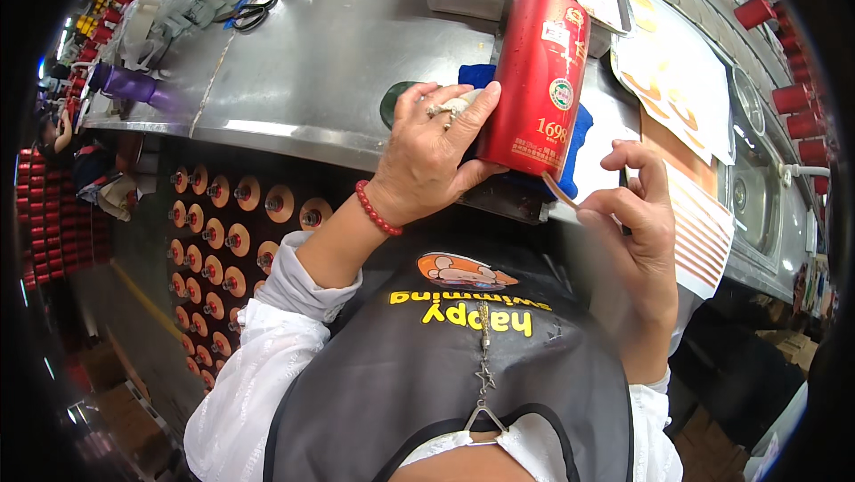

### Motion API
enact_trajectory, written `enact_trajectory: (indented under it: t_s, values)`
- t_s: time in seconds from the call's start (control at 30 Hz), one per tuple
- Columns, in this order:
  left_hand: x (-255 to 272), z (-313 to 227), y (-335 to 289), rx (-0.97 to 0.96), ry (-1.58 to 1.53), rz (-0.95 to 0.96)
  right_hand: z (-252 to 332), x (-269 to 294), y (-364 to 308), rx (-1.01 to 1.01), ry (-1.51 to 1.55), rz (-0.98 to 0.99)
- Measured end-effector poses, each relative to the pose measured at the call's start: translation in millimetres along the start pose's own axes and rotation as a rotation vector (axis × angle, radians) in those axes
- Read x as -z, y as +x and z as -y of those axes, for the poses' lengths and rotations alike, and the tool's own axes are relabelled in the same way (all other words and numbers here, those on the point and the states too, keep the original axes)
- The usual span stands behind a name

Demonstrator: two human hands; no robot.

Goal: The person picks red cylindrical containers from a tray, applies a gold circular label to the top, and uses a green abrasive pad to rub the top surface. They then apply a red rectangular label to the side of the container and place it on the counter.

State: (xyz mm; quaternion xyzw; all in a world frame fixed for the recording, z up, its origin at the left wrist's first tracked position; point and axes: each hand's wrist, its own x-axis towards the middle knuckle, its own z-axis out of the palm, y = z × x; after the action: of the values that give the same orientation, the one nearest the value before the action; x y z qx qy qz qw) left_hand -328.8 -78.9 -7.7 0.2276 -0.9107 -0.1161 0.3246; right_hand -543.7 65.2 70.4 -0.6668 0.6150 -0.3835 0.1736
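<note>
A red bottle lies tilted on a blue cloth, its base toward me. My left hand is closed against the bottle's left side near the base. A crumpled whitish wad sits among that hand's fingers; its kind is unclear. My right hand pinches a thin orange-brown strip between thumb and forefinger. The strip's far end meets or nearly meets the bottle's base edge. Behind my left fingers, a dark green rounded thing shows only in part.
A sheet with several brown strips hangs over the steel table on the right. Black-handled scissors and a purple object lie left. A sink is at far right. Below left stand several bottles with orange discs.
</note>
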Motion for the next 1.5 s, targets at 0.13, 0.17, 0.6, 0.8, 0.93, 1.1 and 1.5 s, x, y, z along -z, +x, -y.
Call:
enact_trajectory:
  t_s: [0.13,0.17,0.6,0.8,0.93,1.1,1.5]
  values:
    - [-15.0,1.6,-8.3,0.051,-0.097,-0.097,5.3,-7.8,6.7,0.026,-0.004,0.011]
    - [-25.4,5.2,-14.3,0.071,-0.13,-0.115,6.0,-8.0,8.5,0.032,-0.004,0.016]
    - [19.2,-29.8,19.3,-0.085,-0.326,-0.028,10.2,-15.6,16.7,0.078,0.05,0.03]
    - [21.6,-25.8,7.2,0.199,-0.458,0.038,-15.4,-31.2,12.4,-0.063,0.183,-0.004]
    - [11.2,-17.9,-0.9,0.375,-0.609,0.02,-20.9,-39.2,12.6,-0.083,0.189,-0.069]
    - [6.7,-17.0,-1.4,0.471,-0.73,0.011,-26.0,-42.8,12.1,-0.097,0.207,-0.1]
    - [5.8,-14.7,-8.6,0.755,-1.112,0.041,-30.8,-44.5,10.8,-0.103,0.238,-0.093]
